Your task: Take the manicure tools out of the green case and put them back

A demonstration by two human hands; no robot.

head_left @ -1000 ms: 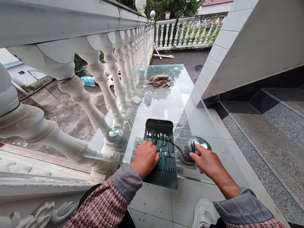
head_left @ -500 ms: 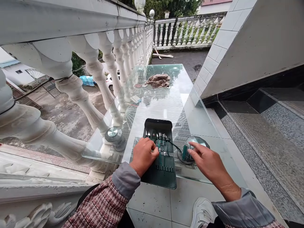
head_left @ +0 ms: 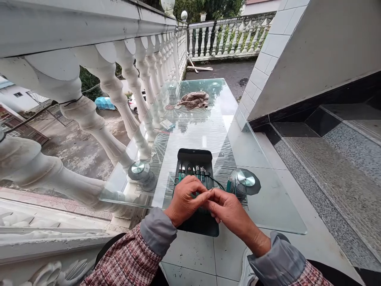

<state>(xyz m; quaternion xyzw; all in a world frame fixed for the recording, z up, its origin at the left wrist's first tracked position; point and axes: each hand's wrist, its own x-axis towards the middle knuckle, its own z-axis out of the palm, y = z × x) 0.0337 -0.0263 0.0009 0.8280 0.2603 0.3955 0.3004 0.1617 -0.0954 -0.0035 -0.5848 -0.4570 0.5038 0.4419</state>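
My left hand [head_left: 188, 200] and my right hand [head_left: 228, 207] meet over an open dark green manicure case [head_left: 205, 225]. Thumbs and fingertips are pinched together at the same spot; whatever they hold is too small or hidden to make out. Above the hands, the case's upper part shows green-handled scissors [head_left: 177, 178] and nail clippers [head_left: 203, 173] in their slots. My hands cover the middle of the case. A green strap [head_left: 218, 184] runs from the case toward a small green item [head_left: 228, 186] just beyond my right fingers.
The case lies at the near edge of a glass table [head_left: 268, 206] on thick round legs. A crumpled brown cloth [head_left: 194, 100] and a small packet [head_left: 167, 124] lie farther back. A white balustrade [head_left: 98, 127] runs along the left; stone steps [head_left: 309, 159] rise at the right.
My right hand has moved left from beside the green item to meet my left hand, its fingers closing into a pinch. My left hand has shifted slightly right. The view has turned slightly right.
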